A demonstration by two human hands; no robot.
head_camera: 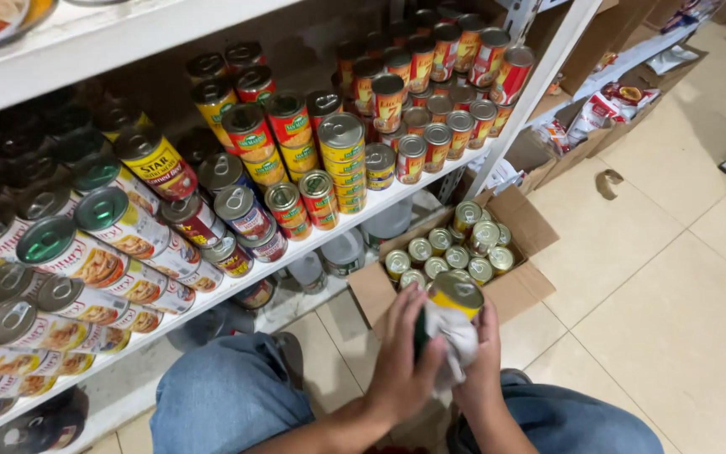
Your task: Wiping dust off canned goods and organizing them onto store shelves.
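Obs.: person crouched in front of a white metal shelf unit (212, 290), knees in blue jeans at the bottom of the head view.

Both hands meet on one item: a cylindrical tin can with a silver pull-tab lid and yellow label (455, 296). The can sits between the two palms, its long axis tilted, lid end up and angled away from the wrists, base end hidden.

Left hand (403, 361): fingers curled round the can's near side, also pressing a crumpled white cloth (457, 340) against the can wall. Right hand (485, 357): cupped behind the can and cloth, fingers wrapped from the far side; fingertip detail hidden by the cloth. Neither hand is nearer; both are in contact.

Just beyond the hands, on the side the lid points to: an open brown cardboard box (518, 286) on the floor, holding more upright cans of the same kind (455, 252).

Left of the left hand: shelf stocked with stacked tins, red, yellow and green labels (296, 155).

Surface: pale beige floor tiles (674, 294). Further boxes and packets sit well off, past the right hand.
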